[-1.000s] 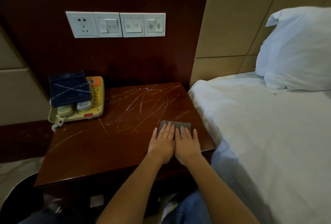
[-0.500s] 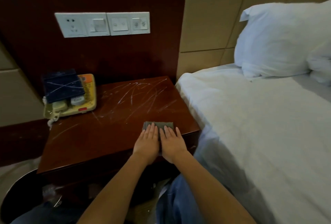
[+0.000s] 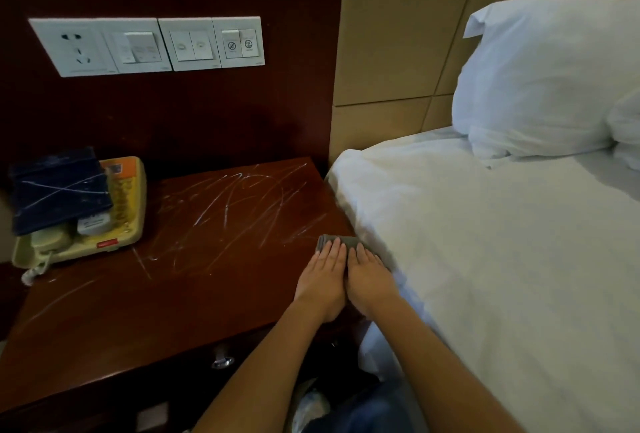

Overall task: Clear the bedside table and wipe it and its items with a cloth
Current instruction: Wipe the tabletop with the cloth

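Note:
A folded grey cloth (image 3: pixel 349 241) lies on the dark red wooden bedside table (image 3: pixel 194 294) near its right edge, against the bed. My left hand (image 3: pixel 323 278) and my right hand (image 3: pixel 369 276) lie side by side with straight fingers pressing flat on the cloth. White scratch-like streaks cover the tabletop. At the table's back left stands a yellowish telephone (image 3: pixel 86 224) with a dark blue folder (image 3: pixel 57 190) lying on top of it.
A bed with white sheets (image 3: pixel 502 259) and a white pillow (image 3: pixel 547 79) adjoins the table's right side. A row of white wall switches and a socket (image 3: pixel 149 46) sits above the table. A drawer knob (image 3: pixel 222 360) shows on the table's front.
Both hands with the cloth have slid to the right along the tabletop, up to the edge by the bed. The camera has shifted with them.

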Demonstrator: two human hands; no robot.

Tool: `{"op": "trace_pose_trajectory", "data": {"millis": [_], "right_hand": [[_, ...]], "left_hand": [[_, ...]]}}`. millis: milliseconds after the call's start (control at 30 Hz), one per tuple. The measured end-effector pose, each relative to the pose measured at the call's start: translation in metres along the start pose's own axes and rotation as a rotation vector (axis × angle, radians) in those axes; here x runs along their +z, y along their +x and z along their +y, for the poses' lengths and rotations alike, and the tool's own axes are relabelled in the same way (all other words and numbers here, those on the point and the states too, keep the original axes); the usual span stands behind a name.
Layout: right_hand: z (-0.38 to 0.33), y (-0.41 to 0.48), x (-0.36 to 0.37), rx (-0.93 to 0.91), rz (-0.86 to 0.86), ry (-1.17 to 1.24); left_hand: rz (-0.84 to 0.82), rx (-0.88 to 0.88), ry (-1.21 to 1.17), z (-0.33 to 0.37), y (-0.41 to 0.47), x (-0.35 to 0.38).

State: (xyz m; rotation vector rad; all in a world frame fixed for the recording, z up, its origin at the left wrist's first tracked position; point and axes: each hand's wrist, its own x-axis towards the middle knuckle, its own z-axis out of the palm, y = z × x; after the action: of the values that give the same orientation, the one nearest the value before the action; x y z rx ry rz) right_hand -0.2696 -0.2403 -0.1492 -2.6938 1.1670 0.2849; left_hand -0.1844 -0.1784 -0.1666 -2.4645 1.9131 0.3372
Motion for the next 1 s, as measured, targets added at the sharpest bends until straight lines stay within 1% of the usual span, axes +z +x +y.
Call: {"op": "trace_pose_trajectory", "data": {"millis": [100,300,500,567,667,900,1000], "right_hand": [[-0.004,0.019,-0.005,-0.041,0.036,0.025],[-0.009,0.087,-0.004,-0.062,0.106,0.105],[-0.01,0.115,-0.005,-0.087,0.096,0.208],[-0.005,0.11,-0.003,-0.096,0.088,0.228],[-0.005,0.094,0.0,-0.09,0.093,0.197],[-0.024,0.026,0.013,-0.11,0.07,0.089],[-0.031,-0.001,0.019,-0.118,0.048,0.085]], "left_hand": [[0.029,-0.006,-0.02,-0.017,0.015,-0.01],[0.07,-0.052,-0.075,-0.054,0.071,-0.019],[0.054,-0.032,-0.102,-0.078,0.097,-0.028],[0.045,-0.034,-0.104,-0.078,0.092,-0.028],[0.042,-0.045,-0.082,-0.076,0.075,-0.023],[0.006,-0.075,-0.062,-0.063,0.006,-0.01],[-0.022,-0.081,-0.05,-0.056,-0.021,-0.007]]}}
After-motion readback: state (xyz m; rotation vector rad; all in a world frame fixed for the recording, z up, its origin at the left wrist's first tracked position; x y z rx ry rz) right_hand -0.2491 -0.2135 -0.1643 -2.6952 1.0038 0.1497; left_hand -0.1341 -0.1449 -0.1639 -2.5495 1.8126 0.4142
